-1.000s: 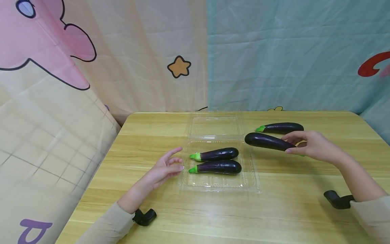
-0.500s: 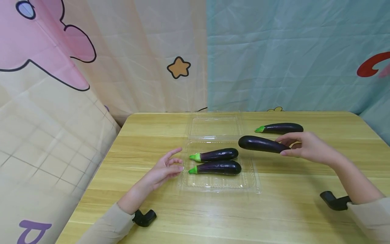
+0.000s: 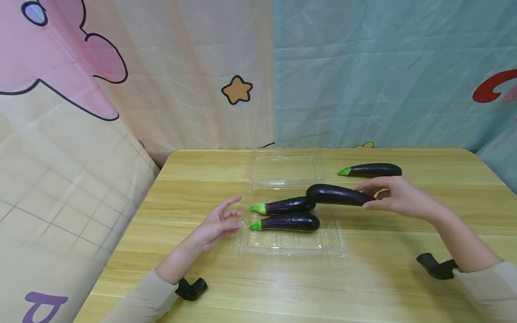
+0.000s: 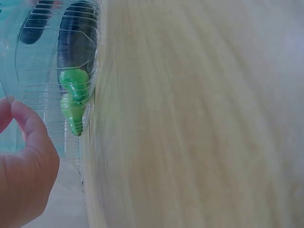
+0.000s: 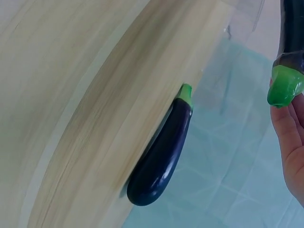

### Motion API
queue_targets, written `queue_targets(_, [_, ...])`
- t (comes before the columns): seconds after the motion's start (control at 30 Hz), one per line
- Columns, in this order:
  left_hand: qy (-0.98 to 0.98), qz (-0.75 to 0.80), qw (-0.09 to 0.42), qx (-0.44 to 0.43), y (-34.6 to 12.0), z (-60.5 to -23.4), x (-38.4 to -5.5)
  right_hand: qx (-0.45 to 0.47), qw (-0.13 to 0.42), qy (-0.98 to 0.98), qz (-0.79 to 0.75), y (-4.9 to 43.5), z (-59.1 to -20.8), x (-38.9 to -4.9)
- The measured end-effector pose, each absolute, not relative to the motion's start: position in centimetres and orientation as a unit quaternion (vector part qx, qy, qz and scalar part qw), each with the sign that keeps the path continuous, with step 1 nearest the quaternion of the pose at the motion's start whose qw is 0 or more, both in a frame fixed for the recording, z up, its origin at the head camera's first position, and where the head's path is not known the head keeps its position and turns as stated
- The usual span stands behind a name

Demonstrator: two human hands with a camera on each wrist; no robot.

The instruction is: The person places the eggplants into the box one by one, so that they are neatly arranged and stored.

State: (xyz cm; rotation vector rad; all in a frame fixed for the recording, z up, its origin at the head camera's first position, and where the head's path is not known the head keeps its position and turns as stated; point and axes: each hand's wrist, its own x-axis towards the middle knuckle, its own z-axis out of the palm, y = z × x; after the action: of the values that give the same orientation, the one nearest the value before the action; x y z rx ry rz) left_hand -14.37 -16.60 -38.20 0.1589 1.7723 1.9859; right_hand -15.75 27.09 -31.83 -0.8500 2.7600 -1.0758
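Note:
My right hand (image 3: 392,195) grips a dark purple eggplant (image 3: 335,194) by its stem end. It is raised, with its rounded end over the right side of a clear plastic clamshell box (image 3: 278,242). The right wrist view shows this eggplant's green cap (image 5: 284,88) at my fingers. Inside the box lie two eggplants side by side, an upper eggplant (image 3: 284,206) and a lower eggplant (image 3: 291,221), green stems to the left. My left hand (image 3: 216,225) is at the box's left edge, fingers spread, thumb at the rim; in the left wrist view the fingertips appear beside the clear wall.
Another eggplant (image 3: 373,169) lies at the back right of the wooden table (image 3: 282,287). The box's lid (image 3: 286,167) lies folded back behind its base. A patterned curtain (image 3: 363,76) hangs behind the table.
My right hand has carried the eggplant leftward and slightly down, from right of the box until its rounded end overlaps the upper eggplant in the head view. My left hand has stayed still.

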Motion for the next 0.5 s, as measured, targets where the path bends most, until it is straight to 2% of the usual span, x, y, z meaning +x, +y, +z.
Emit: queue_targets(0.5, [0.647, 0.723, 0.236, 0.057, -16.6, -38.2, -14.4, -0.318, 0.042, 0.885, -0.338, 24.3, -31.5, -15.5])
